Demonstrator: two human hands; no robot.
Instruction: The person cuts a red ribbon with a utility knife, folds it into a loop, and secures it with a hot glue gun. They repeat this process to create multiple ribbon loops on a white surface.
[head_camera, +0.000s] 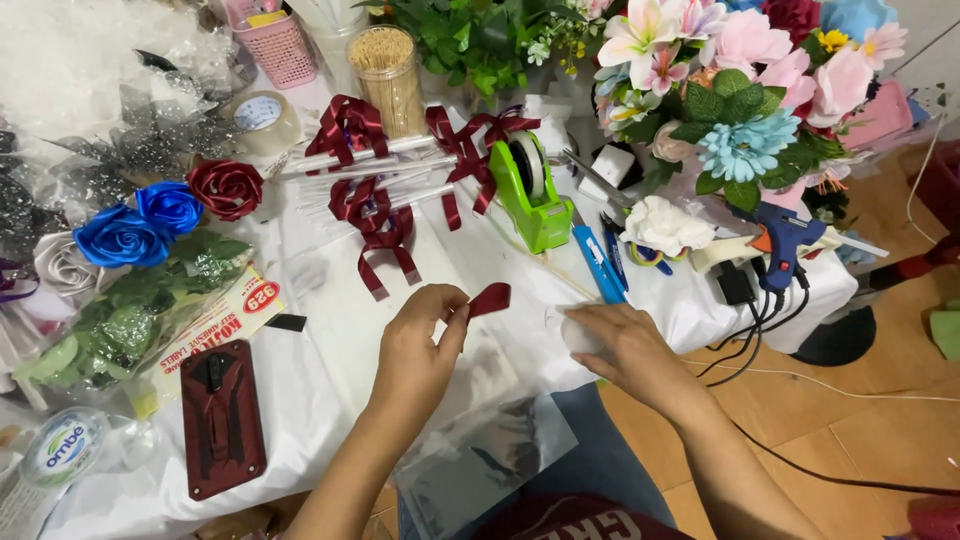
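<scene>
Two hands work over the white-draped table (330, 400), and the green tape dispenser (530, 195) serves as the landmark. Below and left of it, the left hand (420, 345) is closed in a pinch on one short loop of dark red satin ribbon (490, 298), which sticks out to the right of the fingertips, clear of the cloth. Below and right of the dispenser, the right hand (620, 345) lies curled, palm down, over a small white object (572, 335); whether it grips that object cannot be told. Left of the dispenser lie several white sticks (360, 158) tied with glossy dark red bows (375, 225), about four bows in all. Further left sit three satin roses, two blue (140, 225) and one dark red (226, 187). Down to the left of them a flat white packet (215, 325) bears a red oval label, and below it lies one dark red phone case (220, 415). Just right of the dispenser lie two blue pens (603, 262), beyond them one blue glue gun (785, 240). Above it stands a clear jar of wooden sticks (388, 75).
</scene>
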